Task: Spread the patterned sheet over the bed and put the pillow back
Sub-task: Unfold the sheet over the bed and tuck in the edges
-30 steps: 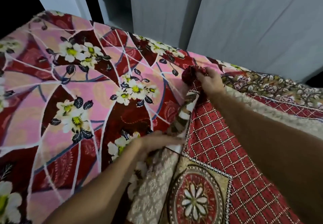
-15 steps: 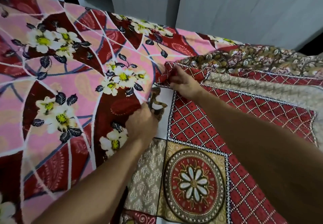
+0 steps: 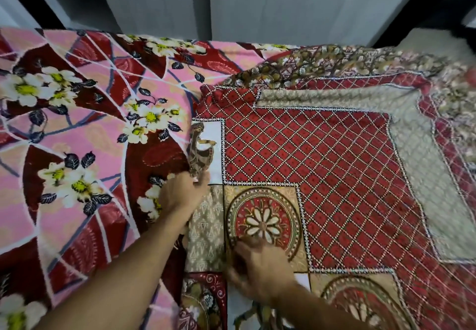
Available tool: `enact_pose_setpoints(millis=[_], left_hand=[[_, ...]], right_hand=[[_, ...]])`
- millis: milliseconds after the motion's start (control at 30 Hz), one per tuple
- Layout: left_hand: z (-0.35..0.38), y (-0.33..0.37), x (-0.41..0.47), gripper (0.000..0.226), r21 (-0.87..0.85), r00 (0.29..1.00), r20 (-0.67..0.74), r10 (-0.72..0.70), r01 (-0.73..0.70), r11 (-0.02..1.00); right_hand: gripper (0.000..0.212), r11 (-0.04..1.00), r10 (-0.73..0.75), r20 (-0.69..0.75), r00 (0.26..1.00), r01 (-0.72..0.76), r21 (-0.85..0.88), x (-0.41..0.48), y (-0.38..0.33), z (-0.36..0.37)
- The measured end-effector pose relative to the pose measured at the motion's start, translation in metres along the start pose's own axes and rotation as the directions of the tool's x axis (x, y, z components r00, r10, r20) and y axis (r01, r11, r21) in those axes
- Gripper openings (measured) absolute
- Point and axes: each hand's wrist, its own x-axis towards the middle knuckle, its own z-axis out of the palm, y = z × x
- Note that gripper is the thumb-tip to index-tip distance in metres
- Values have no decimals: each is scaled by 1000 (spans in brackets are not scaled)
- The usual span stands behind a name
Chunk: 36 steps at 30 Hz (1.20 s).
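The red patchwork sheet (image 3: pixel 322 165) covers the bed's right part, over a pink floral cover (image 3: pixel 77 123). The left hand (image 3: pixel 180 193) pinches the sheet's left edge. The right hand (image 3: pixel 260 268) (blurred) lies on it below the medallion; its grip is unclear.

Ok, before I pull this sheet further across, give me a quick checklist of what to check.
1. Left hand on the sheet edge: ok.
2. Right hand on the sheet: ok, whether it grips cannot tell, it is blurred.
3. Sheet covers the floral cover: not ok, the left part is bare.
4. Far left corner flat: not ok, bunched.
5. Sheet centre smooth: ok.
6. Pillow back in place: cannot tell, only a pale object shows at the far right.
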Motion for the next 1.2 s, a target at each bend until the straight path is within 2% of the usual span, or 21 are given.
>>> enact_pose_setpoints(millis=[67,100,200,300,400,500,600,667,767,833,933,1000,1067,1100,1133,1200], left_hand=[[9,-10,-21,64,-19,998,55,-1,2,1000],[13,-14,-29,64,-48,996,83,-10,14,999],[13,-22,-40,55,-209,988,136,-78,106,972],[8,-23,-49,53,-269,993,78,-87,105,957],[4,-20,-67,54,-278,1000,4,-25,25,960],[5,-23,-81,62,-211,1000,13,-22,25,977],[8,-30,-91,50,-109,999,27,41,-38,993],[8,-33,-96,42,-89,998,4,57,-56,994],[4,-36,-103,38,-80,997,-56,46,-50,996],[4,-42,-108,38,-36,994,-89,59,-62,997],[12,-50,-114,42,30,991,-98,87,-85,996],[17,-47,-114,42,65,993,-104,62,-55,996],[20,-43,-116,39,87,989,-134,58,-46,995],[21,-43,-117,34,79,984,-168,62,-50,996],[20,-43,-117,29,58,977,-207,59,-48,997],[19,-38,-118,28,90,942,-313,117,-93,992]], right_hand=[[71,1000,21,55,998,-21,3,-13,-21,18],[74,1000,30,75,997,-30,-4,-16,-32,27],[48,997,80,163,983,-83,8,-15,-57,43],[50,996,91,286,954,-92,-10,-21,-73,51],[51,990,138,254,957,-137,-21,-29,-89,63],[68,990,139,222,965,-138,-21,-37,-102,70],[77,982,187,184,965,-189,-2,-40,-112,72],[72,978,202,190,961,-207,3,-39,-122,80],[66,908,356,252,900,-397,135,-36,-133,99],[52,861,384,340,858,-466,204,-38,-137,109],[51,906,311,342,887,-385,177,-41,-140,121],[53,898,322,293,900,-389,208,-44,-131,129],[40,897,313,330,891,-392,207,-46,-110,161],[34,912,335,345,877,-394,115,-49,-103,168],[32,908,360,354,863,-412,81,-60,-106,144],[30,928,307,388,869,-364,81,-86,-95,131]])
